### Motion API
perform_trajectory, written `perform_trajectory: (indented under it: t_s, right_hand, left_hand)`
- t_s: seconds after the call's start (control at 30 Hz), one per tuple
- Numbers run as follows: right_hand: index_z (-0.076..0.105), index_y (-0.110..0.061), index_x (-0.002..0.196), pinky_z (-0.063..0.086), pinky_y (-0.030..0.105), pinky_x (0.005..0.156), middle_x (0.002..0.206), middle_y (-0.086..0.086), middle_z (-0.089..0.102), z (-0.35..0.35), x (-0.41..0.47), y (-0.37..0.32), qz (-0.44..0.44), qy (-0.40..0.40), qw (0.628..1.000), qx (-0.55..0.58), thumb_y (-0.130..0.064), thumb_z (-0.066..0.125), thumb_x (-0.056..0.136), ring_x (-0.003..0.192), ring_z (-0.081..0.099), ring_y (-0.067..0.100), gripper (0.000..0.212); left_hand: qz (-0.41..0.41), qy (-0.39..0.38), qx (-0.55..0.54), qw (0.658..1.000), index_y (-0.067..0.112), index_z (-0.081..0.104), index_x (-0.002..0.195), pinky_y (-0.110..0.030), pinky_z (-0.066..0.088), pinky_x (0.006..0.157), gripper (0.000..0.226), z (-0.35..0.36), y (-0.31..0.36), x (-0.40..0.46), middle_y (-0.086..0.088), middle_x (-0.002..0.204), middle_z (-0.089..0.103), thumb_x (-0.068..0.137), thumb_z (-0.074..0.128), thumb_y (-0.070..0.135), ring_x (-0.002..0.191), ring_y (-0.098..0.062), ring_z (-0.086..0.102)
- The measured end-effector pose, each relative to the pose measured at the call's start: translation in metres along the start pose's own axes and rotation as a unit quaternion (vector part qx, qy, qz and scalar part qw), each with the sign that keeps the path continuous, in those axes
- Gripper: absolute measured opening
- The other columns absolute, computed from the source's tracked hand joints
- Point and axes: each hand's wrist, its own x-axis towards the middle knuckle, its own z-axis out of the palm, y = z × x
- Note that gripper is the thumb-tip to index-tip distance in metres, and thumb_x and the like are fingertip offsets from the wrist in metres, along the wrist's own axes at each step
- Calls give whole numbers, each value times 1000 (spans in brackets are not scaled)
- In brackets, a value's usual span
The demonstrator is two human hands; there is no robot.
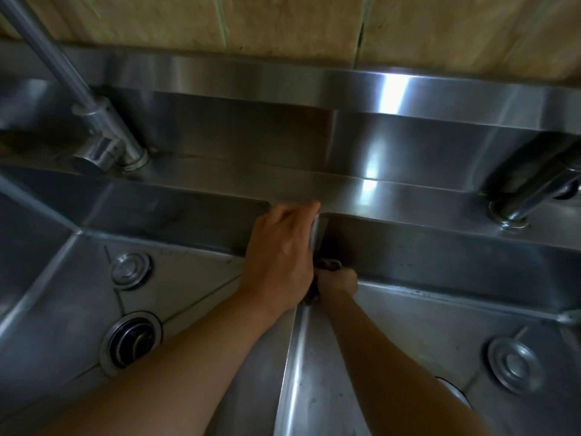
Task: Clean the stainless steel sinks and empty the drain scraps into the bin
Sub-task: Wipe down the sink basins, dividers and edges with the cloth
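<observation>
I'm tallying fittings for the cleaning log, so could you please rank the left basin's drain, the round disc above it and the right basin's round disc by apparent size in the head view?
1. Left basin's drain
2. Right basin's round disc
3. Left basin's round disc

Wide-angle distortion makes the two discs' order unsure.

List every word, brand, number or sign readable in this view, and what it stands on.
None: no text can be read anywhere.
The left faucet, the sink divider and the drain covers carry no visible lettering.
The tiled wall is plain and unmarked.
</observation>
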Motion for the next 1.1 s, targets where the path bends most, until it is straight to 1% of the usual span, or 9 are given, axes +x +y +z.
perform_trajectory:
  t_s: [0.13,0.3,0.37,0.53,0.67,0.8,0.87,0.97,1.1]
  right_hand:
    - [68,-9,90,55,41,81,90,16,68,-33,-26,-26,-68,77,987,123,-9,74,78,86,66,30,13]
    - [64,-20,74,56,43,80,81,8,69,-71,-32,-44,-128,137,966,179,-12,75,76,82,67,30,13]
    - [65,-16,79,54,39,78,81,8,66,-69,-26,-41,-103,135,971,168,-11,75,77,81,65,28,12]
    - [65,4,106,42,19,65,97,19,66,-46,-3,-9,18,117,988,100,-10,72,82,90,62,28,29]
    - [65,6,105,47,35,86,106,23,66,-37,6,-2,21,101,994,23,-15,70,83,104,62,36,30]
    - [67,-1,100,51,38,86,100,20,68,-60,-6,-11,-10,130,988,83,-14,75,79,96,64,33,26]
    - [68,-11,85,54,41,86,89,13,69,-83,-14,-24,-65,135,975,163,-10,75,77,88,66,31,11]
    - [65,-20,69,55,40,79,75,3,69,-112,-24,-41,-138,141,954,225,-8,74,77,82,68,28,17]
    - [64,-16,74,55,39,82,77,2,66,-110,-12,-32,-120,176,956,201,-8,74,78,81,65,25,14]
  left_hand:
    - [4,-11,25,1000,2,57,125,-43,50,84,54,-4,-1,-2,-16,105,66,74,40,11,102,-33,59]
    - [-1,-2,21,1000,1,59,120,-45,55,75,57,-8,9,-2,-19,102,64,63,63,-3,96,-29,58]
    - [10,4,16,1000,1,58,121,-44,54,76,57,-8,10,1,-19,102,63,63,60,0,99,-22,49]
    - [2,-6,16,1000,3,57,125,-45,51,83,54,-2,8,0,-16,104,65,71,52,4,103,-32,59]
    - [10,0,11,1000,3,57,124,-44,50,83,53,-1,-1,2,-13,105,65,74,42,9,106,-22,46]
    - [15,6,26,1000,2,59,121,-45,54,76,53,-5,1,-3,-17,103,63,69,58,0,97,-27,53]
    - [14,-3,38,999,2,59,121,-47,53,76,55,-6,5,-3,-19,103,63,67,68,-7,93,-35,61]
    - [10,-18,35,999,2,59,121,-50,52,79,61,-9,8,-2,-21,104,63,64,74,-9,95,-39,62]
    - [9,-9,31,999,0,60,120,-52,54,78,59,-10,13,-2,-23,103,63,63,72,-11,94,-41,62]
